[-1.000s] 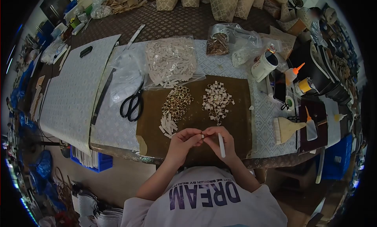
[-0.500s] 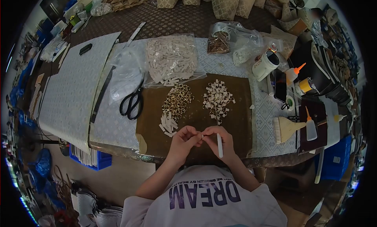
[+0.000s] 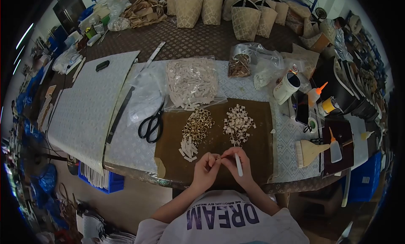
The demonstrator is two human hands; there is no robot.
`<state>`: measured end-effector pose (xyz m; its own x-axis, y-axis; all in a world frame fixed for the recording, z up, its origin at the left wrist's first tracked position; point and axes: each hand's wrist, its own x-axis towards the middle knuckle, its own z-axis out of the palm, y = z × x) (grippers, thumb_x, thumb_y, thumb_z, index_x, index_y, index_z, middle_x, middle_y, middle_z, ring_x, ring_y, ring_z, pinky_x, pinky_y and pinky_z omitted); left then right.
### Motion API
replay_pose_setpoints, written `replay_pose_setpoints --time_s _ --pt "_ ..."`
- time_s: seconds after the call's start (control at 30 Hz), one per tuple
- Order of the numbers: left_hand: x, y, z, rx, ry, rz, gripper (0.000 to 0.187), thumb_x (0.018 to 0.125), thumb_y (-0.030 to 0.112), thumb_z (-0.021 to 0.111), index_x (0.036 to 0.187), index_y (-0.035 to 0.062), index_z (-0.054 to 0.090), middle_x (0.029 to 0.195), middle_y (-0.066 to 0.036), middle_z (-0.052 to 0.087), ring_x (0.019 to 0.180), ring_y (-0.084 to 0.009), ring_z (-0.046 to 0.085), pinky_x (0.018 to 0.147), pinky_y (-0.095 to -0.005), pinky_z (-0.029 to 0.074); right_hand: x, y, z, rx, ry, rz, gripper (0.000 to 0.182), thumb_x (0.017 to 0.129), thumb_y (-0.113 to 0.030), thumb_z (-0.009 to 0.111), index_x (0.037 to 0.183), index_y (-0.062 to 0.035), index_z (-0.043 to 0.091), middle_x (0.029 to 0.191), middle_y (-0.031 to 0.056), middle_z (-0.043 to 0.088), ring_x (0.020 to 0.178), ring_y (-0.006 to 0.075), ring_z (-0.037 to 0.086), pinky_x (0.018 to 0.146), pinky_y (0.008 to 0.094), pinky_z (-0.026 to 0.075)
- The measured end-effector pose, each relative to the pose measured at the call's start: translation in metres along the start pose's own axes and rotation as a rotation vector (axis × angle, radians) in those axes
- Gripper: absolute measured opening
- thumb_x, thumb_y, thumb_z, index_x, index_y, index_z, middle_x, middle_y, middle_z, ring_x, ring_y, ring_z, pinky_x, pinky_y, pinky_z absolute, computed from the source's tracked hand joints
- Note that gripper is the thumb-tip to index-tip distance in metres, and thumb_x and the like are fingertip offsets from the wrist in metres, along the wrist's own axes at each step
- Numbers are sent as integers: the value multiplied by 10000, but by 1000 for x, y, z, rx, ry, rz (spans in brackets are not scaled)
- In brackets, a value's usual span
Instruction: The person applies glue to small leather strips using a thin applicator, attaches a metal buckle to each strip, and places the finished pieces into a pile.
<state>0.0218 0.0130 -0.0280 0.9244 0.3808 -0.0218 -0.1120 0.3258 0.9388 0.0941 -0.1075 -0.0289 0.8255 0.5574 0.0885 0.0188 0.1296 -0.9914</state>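
Observation:
My left hand [image 3: 206,171] and my right hand [image 3: 237,166] meet fingertip to fingertip over the near part of a brown board [image 3: 173,159]. The left fingers are pinched round something tiny; I cannot tell what it is. A slim tool with a white handle [image 3: 239,164] is tucked in my right hand, its thin end pointing away from me, while that thumb and forefinger pinch beside the left ones. Beyond the hands lie a heap of gold metal rings [image 3: 197,124], a few pale short strips [image 3: 188,150] and a heap of rings with pale strips on them [image 3: 238,122].
A clear bag of pale strips [image 3: 192,81] lies behind the board. Black scissors [image 3: 150,128] are on the left. To the right are a brush [image 3: 310,153], a bottle [image 3: 335,151], a white can [image 3: 287,88] and a phone [image 3: 301,109]. Patterned bags [image 3: 244,22] stand at the back.
The view has tilted up, so the table and hands appear lower and the back bags show more. Both hands stay pinched together, with the white-handled tool still in the right.

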Motion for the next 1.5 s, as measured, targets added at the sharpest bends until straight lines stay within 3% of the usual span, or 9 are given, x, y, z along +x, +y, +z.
replay_pose_setpoints --time_s 0.4,0.5,0.63,1.0,1.1,1.2,1.3,1.4,1.5 --pt "-4 -4 -2 85 44 47 267 860 -39 532 708 66 340 881 -75 552 810 -76 481 696 -188 397 -4 -3 6 -52 15 7 243 819 46 609 1013 -38 487 941 52 564 853 97 566 736 203 459" --pt "0 -3 0 -21 100 22 202 856 -40 551 743 52 411 882 -78 577 810 -80 524 712 -198 423 -4 -9 6 -20 29 28 246 816 64 601 1012 -33 487 953 61 568 865 108 574 752 218 473" --pt "0 8 -4 93 103 -11 63 842 -36 587 868 3 546 896 -75 613 814 -93 584 739 -211 462 -2 -2 5 -1 36 6 255 809 95 588 1010 -24 485 956 72 573 881 126 586 777 242 491" --pt "0 15 -13 223 3 57 159 822 -28 618 977 -1 642 874 -40 644 785 -100 598 721 -209 473 1 -9 0 -131 -69 4 188 800 99 595 884 -29 487 888 71 568 801 124 576 727 239 487" --pt "2 11 -17 18 14 -172 134 836 13 624 967 -9 644 904 -54 651 792 -97 607 713 -208 484 1 -14 1 -141 -80 -4 203 794 92 602 847 -38 456 859 68 556 768 114 548 713 241 474" --pt "6 7 -26 -45 -89 -227 143 837 38 636 970 -13 646 893 -48 659 770 -87 602 693 -206 483 -1 -7 4 -82 -46 -42 230 789 93 602 835 -47 425 836 66 543 769 111 530 712 239 457" --pt "1 6 -20 131 -16 -141 156 834 46 644 980 -8 646 872 -40 658 752 -75 593 674 -207 480 -1 4 3 -110 -12 -71 249 790 103 591 839 -49 400 836 71 539 776 112 526 722 237 450" --pt "-5 21 -4 684 43 236 142 817 41 657 956 10 659 810 -35 646 714 -75 586 638 -203 466 0 7 6 -78 37 -70 260 790 113 578 844 -53 385 846 75 534 778 113 520 724 234 440" --pt "-4 15 -5 605 42 218 122 794 29 668 916 35 673 771 -49 621 670 -100 583 591 -206 450 -3 5 3 -31 12 -60 259 793 127 555 847 -52 376 859 79 527 776 112 513 726 232 437"
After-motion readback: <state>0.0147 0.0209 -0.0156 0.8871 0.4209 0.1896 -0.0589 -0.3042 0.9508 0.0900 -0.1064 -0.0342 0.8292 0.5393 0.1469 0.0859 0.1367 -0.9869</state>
